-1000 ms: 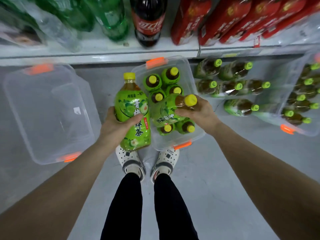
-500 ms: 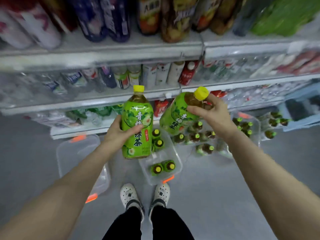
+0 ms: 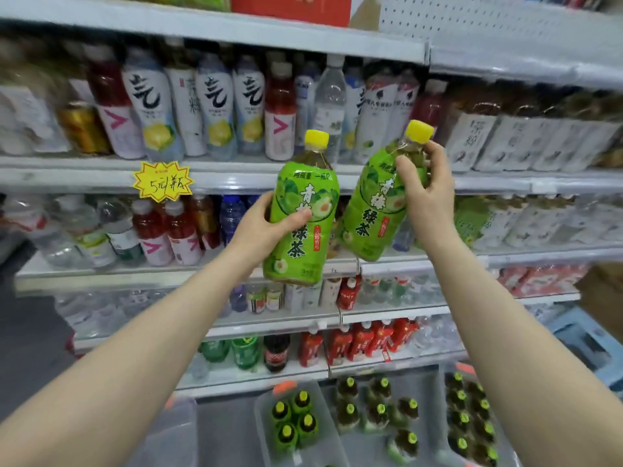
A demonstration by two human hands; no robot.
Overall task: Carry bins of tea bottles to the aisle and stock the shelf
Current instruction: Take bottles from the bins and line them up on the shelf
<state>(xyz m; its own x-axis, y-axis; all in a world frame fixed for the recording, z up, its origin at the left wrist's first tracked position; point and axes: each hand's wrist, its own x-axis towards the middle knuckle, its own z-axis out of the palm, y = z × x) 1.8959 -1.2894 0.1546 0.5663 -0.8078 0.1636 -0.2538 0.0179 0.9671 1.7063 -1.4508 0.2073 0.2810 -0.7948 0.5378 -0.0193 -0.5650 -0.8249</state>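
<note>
Two green tea bottles with yellow caps are raised in front of the shelves. My left hand (image 3: 261, 227) grips the upright left bottle (image 3: 305, 210) round its middle. My right hand (image 3: 426, 188) grips the right bottle (image 3: 374, 203) near its neck; that bottle tilts to the right. Both are level with the second shelf (image 3: 236, 178), whose edge runs behind them. On the floor below, a clear bin (image 3: 323, 443) with orange latches holds several more tea bottles.
The shelves are packed with drink bottles on several levels. A yellow price tag (image 3: 162, 181) hangs on a shelf edge at left. More tea bottles (image 3: 377, 409) stand on the floor, with another bin (image 3: 472, 419) at right and an empty clear bin (image 3: 175, 433) at left.
Both hands have lifted their bottles from above the floor bin up to shelf height. The view has swung upward from the floor to the shelves.
</note>
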